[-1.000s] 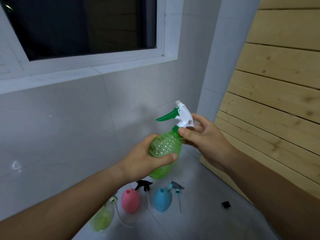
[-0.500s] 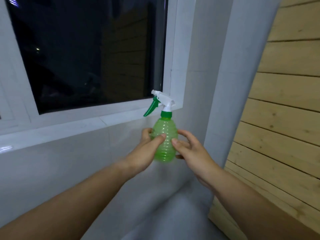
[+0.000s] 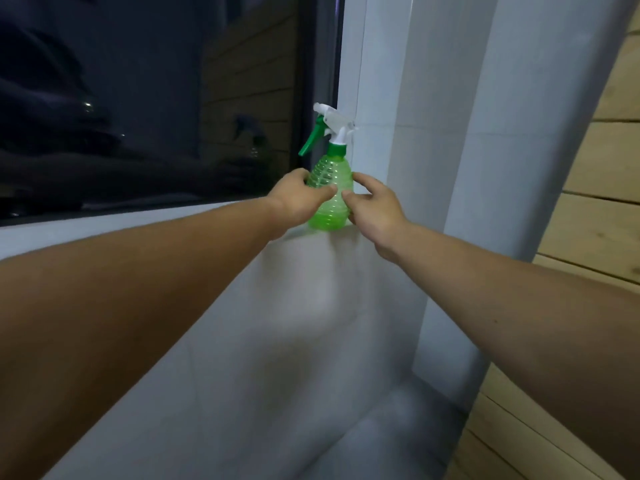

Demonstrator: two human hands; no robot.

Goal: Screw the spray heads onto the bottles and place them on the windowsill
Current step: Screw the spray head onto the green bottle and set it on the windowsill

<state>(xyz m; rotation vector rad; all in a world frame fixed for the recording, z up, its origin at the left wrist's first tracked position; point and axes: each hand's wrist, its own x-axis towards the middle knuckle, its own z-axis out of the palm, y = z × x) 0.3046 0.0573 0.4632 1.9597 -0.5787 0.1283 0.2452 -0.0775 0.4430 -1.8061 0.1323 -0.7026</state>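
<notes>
both hands (image 3: 298, 199) (image 3: 375, 211) grip green bottle (image 3: 330, 199), seemingly resting on windowsill (image 3: 138, 220).

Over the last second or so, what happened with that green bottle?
The green bottle went up from in front of the wall to the windowsill, where its base now seems to rest at the right end. The right hand left the spray head and moved to the bottle's side. The left hand kept its hold, and the spray head stayed on.
</notes>
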